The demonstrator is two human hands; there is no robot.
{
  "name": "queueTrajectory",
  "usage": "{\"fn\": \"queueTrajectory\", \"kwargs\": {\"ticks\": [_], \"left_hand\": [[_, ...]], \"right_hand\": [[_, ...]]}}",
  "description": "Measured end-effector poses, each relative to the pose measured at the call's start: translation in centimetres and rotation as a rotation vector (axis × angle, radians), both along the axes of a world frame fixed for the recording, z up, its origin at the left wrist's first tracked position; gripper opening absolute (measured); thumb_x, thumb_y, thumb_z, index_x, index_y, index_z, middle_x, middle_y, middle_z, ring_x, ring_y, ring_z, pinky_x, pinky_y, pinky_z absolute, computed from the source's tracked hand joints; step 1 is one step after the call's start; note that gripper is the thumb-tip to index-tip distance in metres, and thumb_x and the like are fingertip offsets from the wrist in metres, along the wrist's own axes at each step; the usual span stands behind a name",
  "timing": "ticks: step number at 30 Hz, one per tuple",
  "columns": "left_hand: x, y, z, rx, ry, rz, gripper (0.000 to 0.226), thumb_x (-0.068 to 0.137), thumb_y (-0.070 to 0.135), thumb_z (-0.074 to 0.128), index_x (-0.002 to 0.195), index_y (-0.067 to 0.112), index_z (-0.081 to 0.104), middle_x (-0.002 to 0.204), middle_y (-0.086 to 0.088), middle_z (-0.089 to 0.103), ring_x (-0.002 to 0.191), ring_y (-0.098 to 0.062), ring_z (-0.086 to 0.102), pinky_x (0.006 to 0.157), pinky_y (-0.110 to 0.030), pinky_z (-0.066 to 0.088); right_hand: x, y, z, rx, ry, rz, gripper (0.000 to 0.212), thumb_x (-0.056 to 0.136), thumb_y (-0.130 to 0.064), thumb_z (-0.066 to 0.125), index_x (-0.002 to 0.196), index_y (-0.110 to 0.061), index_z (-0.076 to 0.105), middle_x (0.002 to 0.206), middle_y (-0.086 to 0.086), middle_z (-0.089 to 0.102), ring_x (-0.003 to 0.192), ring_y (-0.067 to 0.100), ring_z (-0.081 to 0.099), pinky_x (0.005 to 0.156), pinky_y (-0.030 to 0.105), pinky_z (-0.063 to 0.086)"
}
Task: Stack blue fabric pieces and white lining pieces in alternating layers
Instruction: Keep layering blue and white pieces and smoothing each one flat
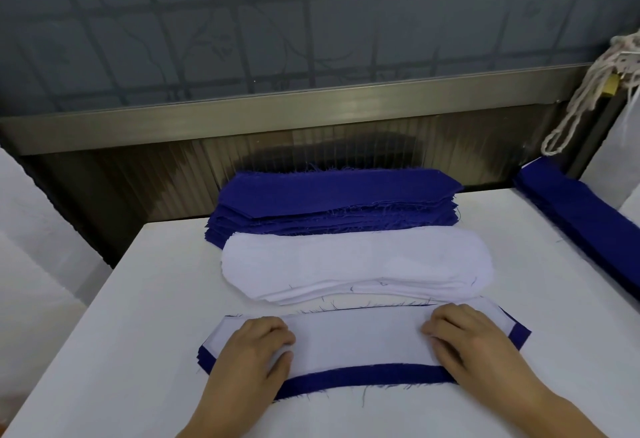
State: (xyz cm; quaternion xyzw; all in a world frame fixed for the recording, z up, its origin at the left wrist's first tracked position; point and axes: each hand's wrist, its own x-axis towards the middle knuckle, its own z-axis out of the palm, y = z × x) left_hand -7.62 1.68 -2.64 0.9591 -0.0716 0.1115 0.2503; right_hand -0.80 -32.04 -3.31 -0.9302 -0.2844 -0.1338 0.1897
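On the white table (138, 333), nearest the viewer, lies the alternating stack (356, 344): a white lining piece (356, 337) on top, with blue fabric (363, 373) showing as a border along its near edge and at both ends; how many layers lie beneath cannot be made out. The left hand (252, 351) rests flat on the left part of the lining, fingers loosely bent and pressing down; the right hand (467, 340) rests likewise on the right part, its fingertips (431, 330) on the cloth. The hands are well apart, neither gripping anything; both forearms are cut off by the lower frame edge. Just beyond lies the pile of white lining pieces (356, 261), rounded at the ends, and behind it, partly overlapped by it, the pile of blue fabric pieces (339, 192) with frayed edges. At the right edge a second blue pile (581, 209) is cropped by the frame. A looped white cord (571, 115) hangs at upper right, its upper attachment indistinct.
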Motion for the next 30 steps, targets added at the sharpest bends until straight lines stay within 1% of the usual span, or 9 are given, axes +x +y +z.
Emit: {"fn": "queueTrajectory", "kwargs": {"ticks": [4, 8, 12, 17, 20, 22, 25, 27, 30], "left_hand": [[0.2, 0.3, -0.4, -0.004, -0.020, 0.065, 0.026, 0.075, 0.005, 0.074, 0.090, 0.026, 0.072, 0.099, 0.023, 0.058, 0.095, 0.004, 0.048, 0.085, -0.013, 0.039], [0.4, 1.2, -0.3, 0.020, -0.041, 0.203, 0.035, 0.059, -0.011, 0.073, 0.072, 0.022, 0.068, 0.081, 0.019, 0.057, 0.075, -0.002, 0.051, 0.061, -0.017, 0.046], [1.3, 0.7, 0.6, 0.081, -0.119, 0.242, 0.033, 0.057, -0.009, 0.077, 0.069, 0.020, 0.065, 0.074, 0.015, 0.058, 0.067, -0.009, 0.053, 0.048, -0.027, 0.049], [4.8, -1.0, 4.2, 0.064, -0.301, 0.217, 0.025, 0.072, 0.001, 0.077, 0.090, 0.018, 0.071, 0.092, 0.009, 0.066, 0.084, -0.008, 0.057, 0.075, -0.014, 0.046], [9.1, -1.8, 6.4, 0.082, -0.404, 0.221, 0.030, 0.077, 0.000, 0.073, 0.105, 0.011, 0.071, 0.104, 0.000, 0.070, 0.093, -0.017, 0.064, 0.087, -0.022, 0.044], [12.3, -2.1, 7.4, 0.122, -0.393, 0.211, 0.035, 0.082, 0.001, 0.070, 0.116, 0.007, 0.067, 0.118, -0.005, 0.066, 0.107, -0.024, 0.062, 0.097, -0.027, 0.039], [16.6, -1.8, 7.9, 0.219, -0.247, 0.178, 0.045, 0.094, 0.017, 0.056, 0.138, 0.011, 0.048, 0.146, -0.005, 0.044, 0.135, -0.022, 0.039, 0.114, -0.030, 0.022], [18.1, -1.2, 7.4, 0.263, -0.150, 0.141, 0.047, 0.098, 0.027, 0.048, 0.144, 0.016, 0.040, 0.153, -0.001, 0.033, 0.140, -0.017, 0.030, 0.115, -0.028, 0.018], [18.7, -0.7, 7.0, 0.354, -0.154, 0.123, 0.039, 0.094, 0.020, 0.056, 0.133, 0.017, 0.055, 0.141, -0.002, 0.050, 0.128, -0.020, 0.048, 0.105, -0.032, 0.038]], "right_hand": [[-0.1, -0.8, 0.0, 0.023, 0.026, -0.079, 0.023, 0.073, -0.005, 0.078, 0.085, -0.022, 0.070, 0.089, -0.015, 0.058, 0.076, 0.009, 0.055, 0.068, 0.025, 0.046], [0.2, -1.1, 0.5, 0.040, 0.000, -0.226, 0.029, 0.062, 0.006, 0.078, 0.075, -0.017, 0.068, 0.077, -0.010, 0.058, 0.064, 0.016, 0.055, 0.053, 0.029, 0.047], [0.9, -0.6, 1.5, 0.024, -0.040, -0.212, 0.030, 0.058, 0.007, 0.081, 0.072, -0.016, 0.067, 0.073, -0.009, 0.058, 0.058, 0.013, 0.054, 0.050, 0.025, 0.045], [4.9, 1.4, 4.3, 0.140, -0.133, -0.106, 0.022, 0.075, 0.003, 0.075, 0.089, -0.013, 0.070, 0.089, -0.005, 0.064, 0.076, 0.015, 0.061, 0.071, 0.019, 0.044], [9.2, 3.1, 6.6, 0.186, -0.139, -0.154, 0.025, 0.083, -0.003, 0.071, 0.106, -0.013, 0.068, 0.104, -0.001, 0.065, 0.092, 0.017, 0.061, 0.081, 0.020, 0.044], [12.2, 4.1, 7.7, 0.165, -0.119, -0.179, 0.031, 0.088, -0.008, 0.066, 0.119, -0.014, 0.064, 0.118, 0.000, 0.063, 0.106, 0.019, 0.058, 0.089, 0.027, 0.047], [15.9, 4.5, 8.7, 0.048, -0.060, -0.187, 0.043, 0.094, -0.016, 0.058, 0.136, -0.014, 0.053, 0.138, 0.000, 0.054, 0.127, 0.019, 0.048, 0.107, 0.033, 0.038], [17.0, 4.4, 8.8, -0.014, -0.030, -0.166, 0.040, 0.097, -0.019, 0.052, 0.137, -0.017, 0.053, 0.139, -0.001, 0.054, 0.127, 0.017, 0.049, 0.106, 0.029, 0.038], [17.7, 4.1, 8.7, -0.139, -0.071, -0.161, 0.035, 0.101, -0.020, 0.045, 0.135, -0.020, 0.056, 0.136, -0.005, 0.058, 0.121, 0.015, 0.054, 0.101, 0.026, 0.044]]}}
